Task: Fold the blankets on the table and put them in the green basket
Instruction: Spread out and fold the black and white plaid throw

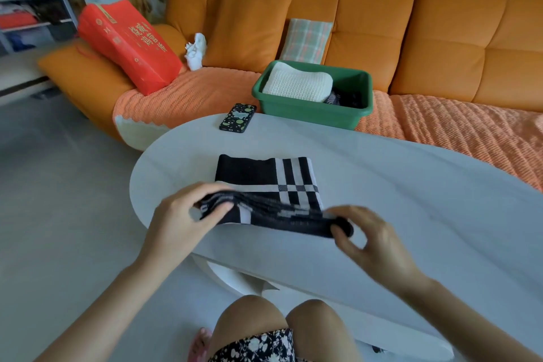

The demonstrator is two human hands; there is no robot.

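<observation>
A black-and-white striped blanket point(264, 182) lies partly folded on the white oval table point(411, 200). Its near edge is lifted off the table. My left hand point(182, 220) pinches the left corner of that edge, and my right hand point(367, 238) pinches the right corner. The green basket point(308, 112) sits on the sofa just beyond the table's far edge. Inside it lie a folded cream knitted blanket point(296, 82) and a dark patterned one point(343, 98), mostly hidden.
A phone in a black spotted case point(237, 117) lies at the table's far edge. The orange sofa point(440, 38) carries a red gift bag point(129, 44), a white figurine point(195, 51), an orange cushion and a plaid pillow point(307, 40). My knees are under the near edge.
</observation>
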